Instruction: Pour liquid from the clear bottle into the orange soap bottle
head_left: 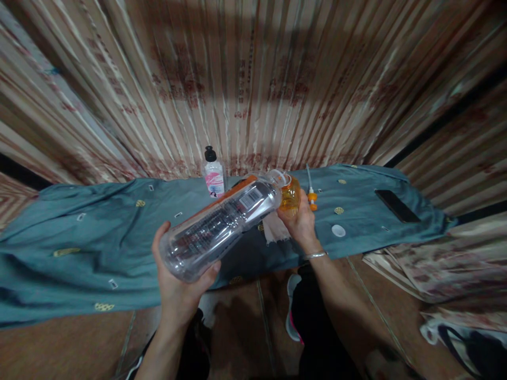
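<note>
- While the left hand (178, 296) is clasped round the base end of a large clear plastic bottle with a printed label (222, 227), that bottle lies slanted above the desk, its neck to the right and away from the person.
- The right hand (301, 224), below a silver-coloured bracelet (317, 255), is closed round a small transparent bottle of amber liquid (291, 198).
- The two bottles' mouths overlap in view; whether the rims touch, I cannot tell.
- Just right of the small one, an orange pump head with a pale tube (312, 200) lies on the desk, which is draped in a teal patterned cloth (127, 232).
- Beneath the bottles lies a pale pinkish cloth (276, 228).
- Behind the large bottle, a clear bottle with black cap and pink-and-white label (214, 180) stands upright.
- Farther right lie a round white disc (338, 230) and a flat black rectangular object (396, 206).
</note>
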The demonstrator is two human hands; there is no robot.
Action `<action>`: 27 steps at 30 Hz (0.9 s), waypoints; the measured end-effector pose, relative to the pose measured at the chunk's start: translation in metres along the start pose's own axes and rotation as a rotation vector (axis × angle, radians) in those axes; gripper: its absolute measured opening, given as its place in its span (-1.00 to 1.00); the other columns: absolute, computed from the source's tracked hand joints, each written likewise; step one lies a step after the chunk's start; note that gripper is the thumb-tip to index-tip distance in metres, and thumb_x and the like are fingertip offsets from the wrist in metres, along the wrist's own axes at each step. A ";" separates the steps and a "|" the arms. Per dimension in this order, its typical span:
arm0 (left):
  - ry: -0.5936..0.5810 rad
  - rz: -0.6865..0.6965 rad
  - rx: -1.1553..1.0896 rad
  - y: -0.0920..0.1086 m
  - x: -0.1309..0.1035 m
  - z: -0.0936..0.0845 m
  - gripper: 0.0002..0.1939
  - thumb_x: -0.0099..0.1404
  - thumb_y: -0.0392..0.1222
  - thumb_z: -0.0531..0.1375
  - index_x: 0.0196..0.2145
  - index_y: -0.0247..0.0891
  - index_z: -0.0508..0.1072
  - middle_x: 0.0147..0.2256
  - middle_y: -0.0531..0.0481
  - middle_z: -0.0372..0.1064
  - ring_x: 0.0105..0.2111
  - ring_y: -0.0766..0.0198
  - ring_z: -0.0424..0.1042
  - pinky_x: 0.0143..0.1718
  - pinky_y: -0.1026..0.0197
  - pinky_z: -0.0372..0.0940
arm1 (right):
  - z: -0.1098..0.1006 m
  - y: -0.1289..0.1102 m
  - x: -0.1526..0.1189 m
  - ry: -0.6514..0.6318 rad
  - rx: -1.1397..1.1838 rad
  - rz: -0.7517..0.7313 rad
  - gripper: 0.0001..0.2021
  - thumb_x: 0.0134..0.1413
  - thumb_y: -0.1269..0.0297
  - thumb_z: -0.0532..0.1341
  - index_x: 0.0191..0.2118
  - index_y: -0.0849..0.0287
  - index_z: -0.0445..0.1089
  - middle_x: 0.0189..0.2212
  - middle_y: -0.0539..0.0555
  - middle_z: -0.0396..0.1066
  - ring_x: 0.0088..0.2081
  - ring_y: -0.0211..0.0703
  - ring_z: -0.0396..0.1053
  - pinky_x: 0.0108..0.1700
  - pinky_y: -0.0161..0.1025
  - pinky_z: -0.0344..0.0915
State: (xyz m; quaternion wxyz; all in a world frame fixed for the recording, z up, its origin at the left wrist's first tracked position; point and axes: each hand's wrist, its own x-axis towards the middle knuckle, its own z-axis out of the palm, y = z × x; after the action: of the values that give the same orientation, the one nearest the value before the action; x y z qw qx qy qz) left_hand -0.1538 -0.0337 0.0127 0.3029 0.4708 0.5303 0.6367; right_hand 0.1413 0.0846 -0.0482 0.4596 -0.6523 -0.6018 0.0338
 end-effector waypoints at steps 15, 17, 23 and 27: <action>0.010 0.029 0.065 -0.009 0.004 -0.009 0.12 -0.23 -0.13 0.62 0.25 -0.18 0.23 0.01 -0.17 0.53 -0.07 -0.06 0.63 -0.07 -0.04 0.58 | 0.004 0.005 0.001 0.000 -0.027 -0.017 -0.15 0.08 -0.06 0.40 0.36 0.34 0.22 0.20 0.44 0.53 0.15 0.29 0.57 0.18 0.25 0.58; 0.018 0.002 0.044 -0.006 0.004 -0.008 0.10 -0.25 -0.12 0.63 0.22 -0.16 0.24 0.00 -0.17 0.53 -0.07 -0.08 0.63 -0.08 -0.05 0.58 | 0.003 0.004 0.001 0.008 -0.016 -0.011 -0.16 0.07 -0.05 0.41 0.36 0.34 0.24 0.18 0.43 0.55 0.13 0.29 0.59 0.16 0.22 0.59; 0.025 -0.044 0.030 -0.003 0.004 -0.006 0.01 -0.25 -0.10 0.65 0.13 -0.15 0.31 0.03 -0.17 0.52 -0.01 -0.09 0.61 -0.01 -0.08 0.56 | -0.001 0.000 0.002 -0.011 0.030 -0.029 -0.18 0.10 -0.03 0.41 0.35 0.34 0.26 0.16 0.46 0.54 0.13 0.33 0.58 0.17 0.27 0.57; -0.003 -0.063 0.019 -0.003 0.004 -0.005 0.02 -0.27 -0.12 0.65 0.13 -0.20 0.33 0.08 -0.23 0.49 0.03 -0.13 0.58 0.05 -0.11 0.54 | -0.002 -0.002 0.002 -0.012 0.033 -0.021 -0.23 0.15 -0.07 0.36 0.34 0.30 0.26 0.17 0.43 0.54 0.14 0.31 0.57 0.16 0.28 0.57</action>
State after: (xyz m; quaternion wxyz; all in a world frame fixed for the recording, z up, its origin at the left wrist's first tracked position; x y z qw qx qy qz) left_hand -0.1605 -0.0315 0.0109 0.3192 0.4578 0.5505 0.6209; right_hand 0.1412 0.0847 -0.0448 0.4667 -0.6383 -0.6107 0.0429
